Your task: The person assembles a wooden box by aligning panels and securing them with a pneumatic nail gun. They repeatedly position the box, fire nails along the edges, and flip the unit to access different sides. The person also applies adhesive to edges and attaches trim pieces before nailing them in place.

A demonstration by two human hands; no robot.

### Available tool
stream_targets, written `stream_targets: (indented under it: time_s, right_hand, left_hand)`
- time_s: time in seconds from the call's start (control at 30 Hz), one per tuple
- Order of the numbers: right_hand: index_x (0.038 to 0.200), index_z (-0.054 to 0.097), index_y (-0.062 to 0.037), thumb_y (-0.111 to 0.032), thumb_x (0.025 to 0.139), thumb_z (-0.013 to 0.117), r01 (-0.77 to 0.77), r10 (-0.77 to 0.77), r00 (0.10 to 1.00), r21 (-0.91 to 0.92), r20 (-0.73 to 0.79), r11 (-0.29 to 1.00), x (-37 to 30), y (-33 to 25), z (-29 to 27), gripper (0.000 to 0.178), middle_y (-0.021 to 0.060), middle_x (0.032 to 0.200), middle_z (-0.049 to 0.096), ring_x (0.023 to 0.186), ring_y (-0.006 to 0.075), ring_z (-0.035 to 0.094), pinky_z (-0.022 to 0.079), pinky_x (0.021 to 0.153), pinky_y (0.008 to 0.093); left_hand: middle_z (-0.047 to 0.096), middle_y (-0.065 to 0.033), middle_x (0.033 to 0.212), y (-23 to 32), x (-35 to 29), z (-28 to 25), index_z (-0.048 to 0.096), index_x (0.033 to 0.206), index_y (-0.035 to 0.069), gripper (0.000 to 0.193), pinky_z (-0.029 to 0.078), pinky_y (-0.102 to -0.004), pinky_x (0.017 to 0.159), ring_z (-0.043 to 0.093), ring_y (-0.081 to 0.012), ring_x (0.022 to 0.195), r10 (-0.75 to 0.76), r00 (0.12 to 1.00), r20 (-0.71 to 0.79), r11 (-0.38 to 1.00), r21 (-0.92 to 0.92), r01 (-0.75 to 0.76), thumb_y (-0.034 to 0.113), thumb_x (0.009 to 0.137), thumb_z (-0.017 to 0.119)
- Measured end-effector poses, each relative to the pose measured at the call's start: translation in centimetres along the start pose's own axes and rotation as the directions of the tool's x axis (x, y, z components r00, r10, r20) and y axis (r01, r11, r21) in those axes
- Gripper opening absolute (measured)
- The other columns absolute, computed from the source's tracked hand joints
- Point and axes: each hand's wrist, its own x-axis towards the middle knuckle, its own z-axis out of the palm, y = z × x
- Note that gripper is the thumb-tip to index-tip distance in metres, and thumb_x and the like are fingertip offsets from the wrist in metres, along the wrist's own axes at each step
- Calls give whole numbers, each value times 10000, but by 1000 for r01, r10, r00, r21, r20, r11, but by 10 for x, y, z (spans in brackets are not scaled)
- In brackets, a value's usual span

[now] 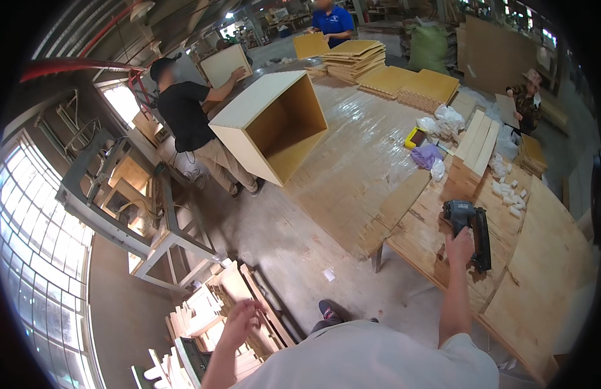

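My right hand [460, 247] is closed round the handle of a dark pneumatic nail gun [483, 243], which is over the wooden worktable [417, 240] at the right. My left hand [239, 321] hangs at the lower left with loosely bent fingers apart, and nothing shows in it. Below and beside it is a stack of loose wood strips [203, 311]. Past the nail gun, a bundle of pale wood battens [476, 146] lies on the table beside small white pieces [509, 196].
A large open wooden box [268, 123] rests on the table's far left, near a person in black [184, 107]. Stacked yellow panels [355, 58] lie farther back, near a person in blue [333, 24]. A yellow tape measure [414, 137] sits among plastic bags [448, 120]. A machine frame [119, 207] stands left.
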Motion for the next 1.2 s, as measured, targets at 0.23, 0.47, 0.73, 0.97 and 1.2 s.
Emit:
stream_targets:
  time_s: [0.23,0.47,0.73,0.97,1.2]
  right_hand:
    - [1209,482,42,-293,802,638,41,-44,991,-33,-127,999,5,-7,4,550,186,953,614,878,332,622,512,757,428]
    - [1207,513,3,-268,770,665,-68,59,978,-36,-201,997,4,-15,14,536,178,946,624,878,325,628,505,762,432]
    - [1185,550,-22,-273,724,691,-152,130,955,-61,-267,987,3,-32,13,544,168,956,640,882,319,631,501,768,420]
    - [1247,528,-59,-302,747,673,-233,201,962,-174,-183,957,3,-37,4,574,168,983,647,903,316,632,504,800,414]
    - [1128,557,-51,-307,732,687,-251,224,959,-158,-174,955,11,-41,8,489,142,964,624,895,297,618,485,781,412]
  left_hand:
    - [639,-64,856,19,132,59,574,966,66,150,453,-278,603,573,-142,716,228,969,-101,954,-175,-243,204,932,527]
    - [655,-101,940,66,254,12,634,973,36,193,476,-348,780,596,-234,878,602,786,141,482,720,-499,178,843,629]
    - [614,-136,1059,154,369,-42,622,1013,58,284,426,-424,893,540,-332,1028,792,568,223,133,846,-517,162,756,683]
    - [588,-110,1125,163,425,-45,612,1040,81,308,305,-421,1065,476,-311,1194,342,566,750,-565,645,-514,165,748,659]
    - [577,-120,987,201,470,-71,605,956,48,228,208,-423,1128,486,-281,1127,191,508,840,-927,325,-188,162,766,552]
